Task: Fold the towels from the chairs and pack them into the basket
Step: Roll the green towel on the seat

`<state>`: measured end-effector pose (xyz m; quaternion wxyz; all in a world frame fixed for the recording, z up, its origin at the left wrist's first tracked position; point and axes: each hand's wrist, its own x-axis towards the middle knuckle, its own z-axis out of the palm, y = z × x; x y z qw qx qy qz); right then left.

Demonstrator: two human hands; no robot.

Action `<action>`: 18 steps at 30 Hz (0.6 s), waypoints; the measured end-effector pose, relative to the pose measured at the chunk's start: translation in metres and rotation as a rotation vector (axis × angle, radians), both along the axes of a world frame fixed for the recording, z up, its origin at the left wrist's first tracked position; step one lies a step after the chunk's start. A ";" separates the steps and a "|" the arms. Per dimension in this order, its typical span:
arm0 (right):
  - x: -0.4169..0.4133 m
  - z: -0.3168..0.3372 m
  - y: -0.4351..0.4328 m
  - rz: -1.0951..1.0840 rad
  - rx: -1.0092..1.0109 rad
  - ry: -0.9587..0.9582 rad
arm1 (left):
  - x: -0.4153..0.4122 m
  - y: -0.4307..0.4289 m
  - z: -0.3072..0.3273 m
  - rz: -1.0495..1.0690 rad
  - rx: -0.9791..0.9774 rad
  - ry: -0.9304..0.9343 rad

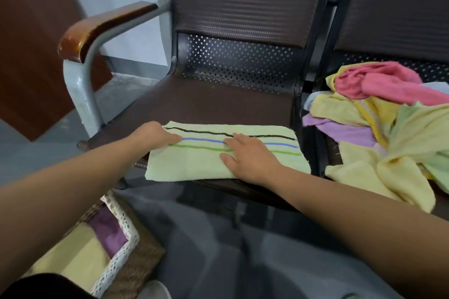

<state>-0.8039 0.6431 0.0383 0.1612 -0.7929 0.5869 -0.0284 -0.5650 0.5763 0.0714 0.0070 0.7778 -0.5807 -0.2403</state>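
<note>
A pale green towel (194,165) with black, blue and green stripes lies folded flat on the front of the left chair seat (206,102). My left hand (155,135) rests on the towel's left end, its fingers lying on the cloth. My right hand (247,155) presses flat on the towel's middle with straight fingers. On the right chair sits a heap of unfolded towels (379,128), pink, yellow, purple and light green. At the bottom left is a woven basket (136,264) with a lace-trimmed liner, and folded yellow and purple towels lie inside it.
A wood-topped armrest (102,24) on a grey metal frame stands left of the seat. A dark frame bar (313,56) separates the two chairs. Grey floor (218,250) lies between the chairs and the basket. A brown panel leans at the far left.
</note>
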 end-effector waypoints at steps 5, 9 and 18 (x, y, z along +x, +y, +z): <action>-0.002 0.002 0.009 0.070 0.045 -0.067 | 0.004 0.008 0.001 0.045 -0.006 0.089; -0.001 0.000 0.011 0.093 0.049 -0.047 | 0.001 0.016 0.008 -0.015 -0.134 0.126; 0.001 0.006 0.002 -0.033 0.207 -0.306 | -0.018 0.027 0.046 -0.046 -0.162 0.217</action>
